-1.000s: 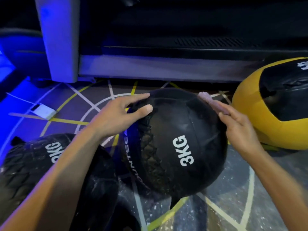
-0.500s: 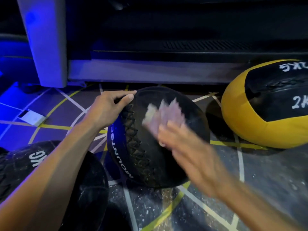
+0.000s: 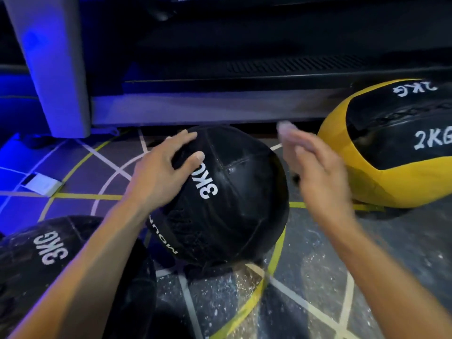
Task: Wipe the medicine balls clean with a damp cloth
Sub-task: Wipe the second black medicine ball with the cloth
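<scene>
**Wiping down the med balls, mid-swipe**

Biggest thing in view is the dark treadmill-looking machine (image 3: 269, 57) with its grey base rail and pale upright post, running across the top and mostly lost in shadow. Under it is the speckled dark rubber gym floor (image 3: 318, 277) with white and yellow painted lines.

The round yellow-and-black leather medicine ball marked 2KG (image 3: 381, 172) sits off to my right and gets cut off by the frame edge. Bottom left, another black 3KG medicine ball (image 3: 36, 253) is half hidden behind my left forearm.

The one I'm working on is the black stitched leather medicine ball marked 3KG (image 3: 232, 192), sitting on the floor dead centre, just in front of the machine's rail.

My left hand (image 3: 161, 174) rests on its upper left side, fingers spread and pressed flat, thumb by the "3KG" print. My right hand (image 3: 315, 172) is just off the ball's right side, badly motion-blurred. The pale, pinkish damp cloth (image 3: 285, 129) only peeks out past my fingertips, so it seems pinched there, though the blur makes the grip hard to read.

A small white card (image 3: 41, 184) lies on the floor far left.
</scene>
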A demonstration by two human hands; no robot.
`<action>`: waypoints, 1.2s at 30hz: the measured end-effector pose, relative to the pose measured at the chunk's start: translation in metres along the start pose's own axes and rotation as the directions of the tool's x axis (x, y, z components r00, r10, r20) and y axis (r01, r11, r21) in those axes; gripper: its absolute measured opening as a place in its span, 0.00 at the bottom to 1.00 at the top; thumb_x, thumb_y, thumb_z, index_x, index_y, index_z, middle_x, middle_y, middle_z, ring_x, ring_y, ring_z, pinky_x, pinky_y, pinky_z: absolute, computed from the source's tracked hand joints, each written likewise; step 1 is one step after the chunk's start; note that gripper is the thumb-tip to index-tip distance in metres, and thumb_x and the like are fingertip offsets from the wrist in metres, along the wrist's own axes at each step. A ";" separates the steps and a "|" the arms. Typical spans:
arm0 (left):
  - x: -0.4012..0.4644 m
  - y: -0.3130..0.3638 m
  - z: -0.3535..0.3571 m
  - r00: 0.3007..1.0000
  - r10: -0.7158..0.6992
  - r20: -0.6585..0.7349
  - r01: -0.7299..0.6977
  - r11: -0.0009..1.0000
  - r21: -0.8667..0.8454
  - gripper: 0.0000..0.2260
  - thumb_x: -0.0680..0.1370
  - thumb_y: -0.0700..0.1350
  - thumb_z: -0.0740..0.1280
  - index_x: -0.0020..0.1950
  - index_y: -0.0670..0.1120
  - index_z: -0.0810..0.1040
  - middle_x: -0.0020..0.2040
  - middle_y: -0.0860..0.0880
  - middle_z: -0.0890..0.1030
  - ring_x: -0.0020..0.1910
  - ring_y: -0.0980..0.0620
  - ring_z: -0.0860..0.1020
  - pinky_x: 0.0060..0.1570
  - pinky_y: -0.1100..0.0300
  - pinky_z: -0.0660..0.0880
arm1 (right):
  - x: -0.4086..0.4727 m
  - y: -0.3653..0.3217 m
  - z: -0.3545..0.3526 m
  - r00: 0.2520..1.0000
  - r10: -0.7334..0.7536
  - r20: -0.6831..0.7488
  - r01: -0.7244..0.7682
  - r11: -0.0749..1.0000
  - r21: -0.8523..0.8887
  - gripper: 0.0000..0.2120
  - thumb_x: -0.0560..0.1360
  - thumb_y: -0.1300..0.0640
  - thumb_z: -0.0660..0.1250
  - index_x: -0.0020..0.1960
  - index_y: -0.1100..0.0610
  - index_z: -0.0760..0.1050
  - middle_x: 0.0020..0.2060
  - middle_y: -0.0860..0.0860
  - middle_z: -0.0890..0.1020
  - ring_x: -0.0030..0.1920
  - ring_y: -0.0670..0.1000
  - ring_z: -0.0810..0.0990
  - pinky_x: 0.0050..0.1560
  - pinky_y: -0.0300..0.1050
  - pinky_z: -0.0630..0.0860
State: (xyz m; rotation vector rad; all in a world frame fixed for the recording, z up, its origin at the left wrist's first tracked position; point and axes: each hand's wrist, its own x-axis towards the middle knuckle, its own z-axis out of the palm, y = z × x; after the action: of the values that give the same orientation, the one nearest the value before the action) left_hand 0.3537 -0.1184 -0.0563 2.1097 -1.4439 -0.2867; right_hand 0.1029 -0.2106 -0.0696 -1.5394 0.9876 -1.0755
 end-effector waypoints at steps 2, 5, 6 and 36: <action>0.004 -0.002 0.003 1.000 0.013 0.004 -0.013 1.000 -0.005 0.23 0.82 0.58 0.66 0.77 0.58 0.72 0.79 0.57 0.68 0.79 0.54 0.64 0.76 0.55 0.61 | 0.004 -0.004 0.031 0.963 -0.185 0.194 0.222 0.956 -0.194 0.19 0.82 0.59 0.59 0.71 0.51 0.76 0.69 0.48 0.79 0.70 0.47 0.76 0.72 0.44 0.70; 0.017 -0.013 0.001 0.999 -0.006 0.036 0.007 1.000 -0.027 0.22 0.83 0.54 0.65 0.78 0.55 0.71 0.78 0.55 0.69 0.78 0.54 0.65 0.75 0.58 0.61 | -0.030 0.036 0.038 0.855 -0.340 0.393 0.476 0.814 -0.332 0.22 0.82 0.64 0.60 0.75 0.57 0.72 0.75 0.52 0.73 0.78 0.50 0.66 0.78 0.47 0.62; 0.023 -0.018 -0.002 0.999 -0.019 0.036 0.021 0.999 -0.030 0.21 0.84 0.53 0.65 0.77 0.55 0.71 0.78 0.54 0.71 0.77 0.54 0.67 0.73 0.60 0.63 | -0.042 0.054 0.026 0.888 -0.305 0.343 0.419 0.846 -0.331 0.22 0.82 0.64 0.60 0.76 0.56 0.71 0.74 0.52 0.73 0.77 0.48 0.67 0.78 0.46 0.63; 0.068 -0.064 -0.024 0.993 -0.116 0.015 0.115 0.993 0.009 0.27 0.77 0.70 0.65 0.75 0.65 0.68 0.75 0.58 0.71 0.73 0.56 0.71 0.75 0.51 0.65 | -0.084 0.127 0.084 0.963 -0.098 0.251 0.163 0.954 -0.251 0.25 0.86 0.65 0.57 0.80 0.49 0.63 0.81 0.47 0.62 0.71 0.48 0.73 0.72 0.43 0.71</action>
State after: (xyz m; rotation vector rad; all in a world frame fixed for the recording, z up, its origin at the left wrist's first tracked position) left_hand 0.4418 -0.1555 -0.0633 2.2064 -1.3363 -0.3429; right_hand 0.1496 -0.1335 -0.2189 -1.9304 0.9024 -0.8456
